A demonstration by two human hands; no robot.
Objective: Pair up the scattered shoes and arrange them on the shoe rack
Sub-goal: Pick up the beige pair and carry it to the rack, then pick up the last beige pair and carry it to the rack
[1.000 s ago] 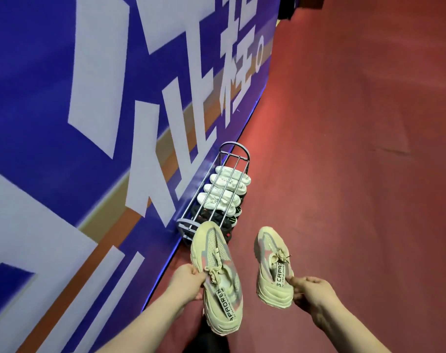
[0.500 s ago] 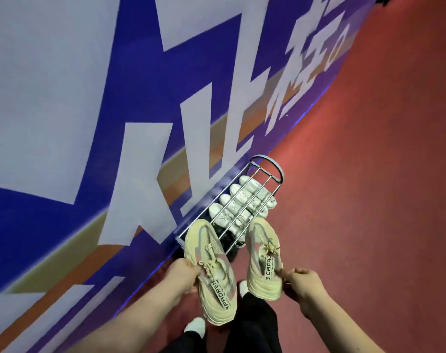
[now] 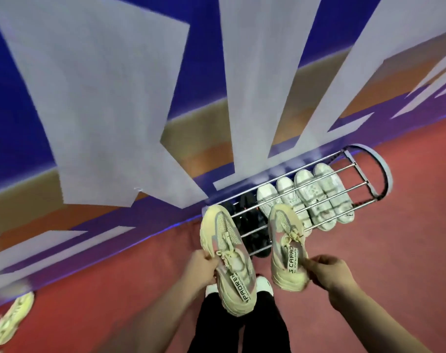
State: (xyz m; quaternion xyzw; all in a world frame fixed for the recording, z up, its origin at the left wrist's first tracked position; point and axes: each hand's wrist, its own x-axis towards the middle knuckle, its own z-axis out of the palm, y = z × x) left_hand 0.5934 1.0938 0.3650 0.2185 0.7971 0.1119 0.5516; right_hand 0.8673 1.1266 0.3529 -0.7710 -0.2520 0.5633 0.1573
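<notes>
My left hand (image 3: 202,270) grips one cream sneaker (image 3: 227,256) by its side, toe pointing at the wall. My right hand (image 3: 327,272) pinches the matching cream sneaker (image 3: 288,248) at its heel. Both shoes hang just in front of the metal shoe rack (image 3: 377,171), which stands against the blue wall. Through the rack's top bars I see several white sneakers (image 3: 316,197) side by side and dark shoes (image 3: 252,225) at its left end. Another pale yellow shoe (image 3: 12,319) lies on the floor at far left.
A blue wall banner (image 3: 115,98) with big white lettering runs along behind the rack. Red floor (image 3: 395,263) spreads to the right and front. My legs in black trousers (image 3: 239,327) and white shoes stand right below the held sneakers.
I have come closer and turned to face the rack, which now lies straight ahead. Both sneakers stay in my hands, held nearer the rack's left end. The stray yellow shoe has come into view.
</notes>
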